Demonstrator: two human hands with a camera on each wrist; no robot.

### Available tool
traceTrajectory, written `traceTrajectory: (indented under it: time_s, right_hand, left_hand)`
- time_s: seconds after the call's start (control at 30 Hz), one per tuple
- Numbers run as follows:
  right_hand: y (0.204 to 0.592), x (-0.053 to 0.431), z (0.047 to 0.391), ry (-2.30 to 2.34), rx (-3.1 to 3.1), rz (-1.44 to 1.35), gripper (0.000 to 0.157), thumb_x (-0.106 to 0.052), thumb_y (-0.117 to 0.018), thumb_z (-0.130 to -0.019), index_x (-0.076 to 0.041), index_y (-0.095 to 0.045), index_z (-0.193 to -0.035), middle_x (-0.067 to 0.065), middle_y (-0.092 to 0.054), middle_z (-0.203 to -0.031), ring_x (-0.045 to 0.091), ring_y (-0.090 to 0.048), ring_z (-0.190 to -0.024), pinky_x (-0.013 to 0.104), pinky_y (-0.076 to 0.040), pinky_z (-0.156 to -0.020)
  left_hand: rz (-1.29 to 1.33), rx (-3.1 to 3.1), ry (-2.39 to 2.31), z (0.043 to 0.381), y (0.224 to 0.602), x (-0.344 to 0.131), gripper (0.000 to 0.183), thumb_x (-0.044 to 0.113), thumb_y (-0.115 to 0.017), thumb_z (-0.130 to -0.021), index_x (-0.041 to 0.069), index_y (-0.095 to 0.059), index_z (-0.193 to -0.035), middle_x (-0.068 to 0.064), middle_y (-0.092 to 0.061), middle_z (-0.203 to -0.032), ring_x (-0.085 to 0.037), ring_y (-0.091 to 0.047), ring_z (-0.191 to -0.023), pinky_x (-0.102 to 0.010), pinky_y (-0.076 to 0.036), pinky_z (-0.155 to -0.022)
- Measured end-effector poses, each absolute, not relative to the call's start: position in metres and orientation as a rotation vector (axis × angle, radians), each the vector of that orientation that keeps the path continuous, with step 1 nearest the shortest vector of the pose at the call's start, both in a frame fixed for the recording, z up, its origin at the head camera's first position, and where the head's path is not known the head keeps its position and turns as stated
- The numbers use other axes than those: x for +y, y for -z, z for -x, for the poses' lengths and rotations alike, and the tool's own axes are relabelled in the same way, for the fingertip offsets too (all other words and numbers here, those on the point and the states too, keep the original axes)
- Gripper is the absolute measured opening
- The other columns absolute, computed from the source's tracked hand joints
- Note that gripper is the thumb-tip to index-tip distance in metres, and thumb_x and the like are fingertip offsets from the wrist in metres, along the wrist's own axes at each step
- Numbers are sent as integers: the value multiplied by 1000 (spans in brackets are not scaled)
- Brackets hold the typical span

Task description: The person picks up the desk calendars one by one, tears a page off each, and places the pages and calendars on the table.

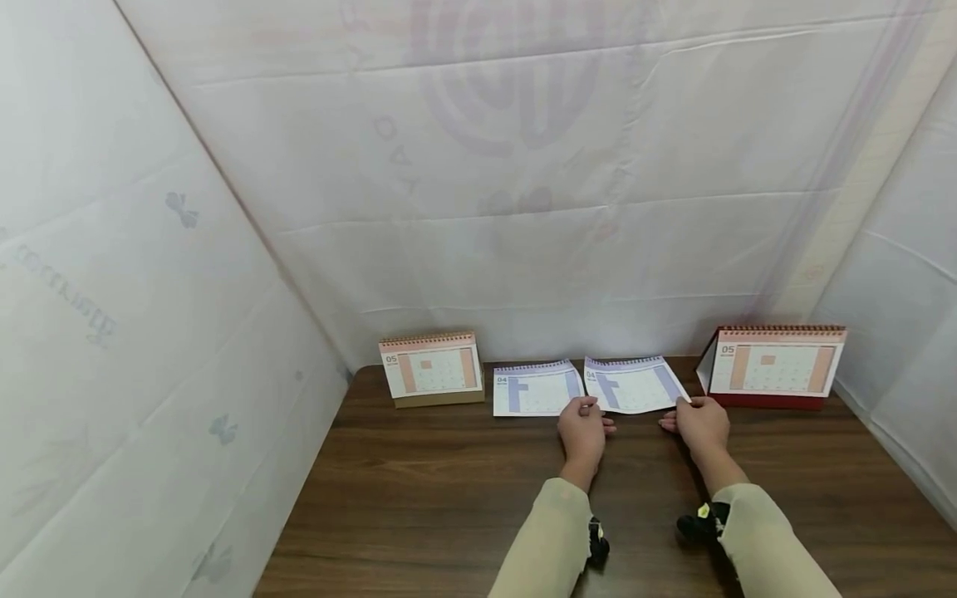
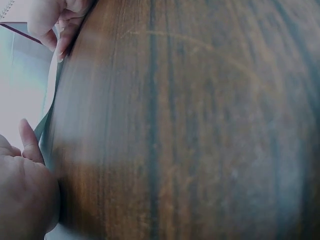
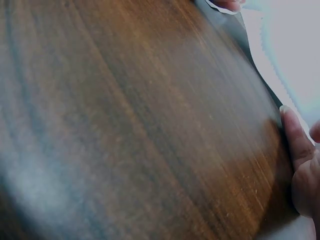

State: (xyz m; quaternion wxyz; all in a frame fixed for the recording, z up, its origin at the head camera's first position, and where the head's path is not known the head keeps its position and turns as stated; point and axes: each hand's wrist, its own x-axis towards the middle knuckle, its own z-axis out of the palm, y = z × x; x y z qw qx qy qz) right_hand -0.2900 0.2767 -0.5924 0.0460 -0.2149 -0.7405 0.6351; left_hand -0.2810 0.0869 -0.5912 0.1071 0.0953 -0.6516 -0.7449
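Observation:
Two purple-and-white calendar pages marked 04 lie side by side at the back of the table, each with a row of binding marks along its far edge. My left hand (image 1: 582, 432) pinches the near left corner of the right-hand calendar page (image 1: 634, 385), overlapping the edge of the left-hand calendar page (image 1: 532, 392). At the opposite near corner, my right hand (image 1: 699, 422) grips the same page between thumb and fingers. Seen from the left wrist, the near edge of that page bows slightly above the wood between my left hand (image 2: 25, 185) and right hand (image 2: 57, 22).
An orange-and-white desk calendar (image 1: 434, 370) marked 05 stands on a tan base at the left. Another 05 desk calendar (image 1: 781, 365), on a red base, stands just right of my right hand. White sheeting (image 1: 523, 257) hangs behind the brown wooden table (image 1: 419, 490).

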Motion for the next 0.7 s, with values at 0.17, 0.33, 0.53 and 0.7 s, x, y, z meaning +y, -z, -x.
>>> traceTrajectory:
  time_s: [0.17,0.33,0.53,0.7]
  right_hand:
    - [594,277,285,-1957,-2239,646,57,-21,-48,-110,16,-37,-152,-5,-70,-68,3,-73,-57,24,-63,-61]
    - [595,272,278,-1974,-2230,633,57,-22,-49,-110,14,-37,-152,-5,-70,-70,2,-73,-59,24,-63,-64]
    - [595,268,277,-1964,-2234,608,58,-25,-51,-110,12,-37,-153,-8,-71,-72,2,-73,-60,23,-63,-64]
    - [599,264,275,-1997,-2191,573,61,-24,-51,-110,13,-33,-155,-8,-71,-71,1,-73,-59,23,-63,-64]
  left_hand:
    - [-271,-1933,2163,277,591,87,12,1,-64,-102,-6,-73,-106,-24,-72,-86,-15,-71,-57,-28,-61,-56]
    - [-248,-1973,2113,274,591,84,18,9,-62,-105,-6,-74,-104,-26,-73,-85,-21,-74,-58,-29,-61,-55]
    - [-231,-2016,2063,274,591,78,21,12,-60,-107,-2,-76,-109,-23,-73,-86,-16,-72,-56,-27,-60,-54]
    - [-277,-2028,2036,272,592,72,24,17,-60,-108,0,-77,-114,-21,-71,-84,-9,-67,-50,-26,-58,-52]
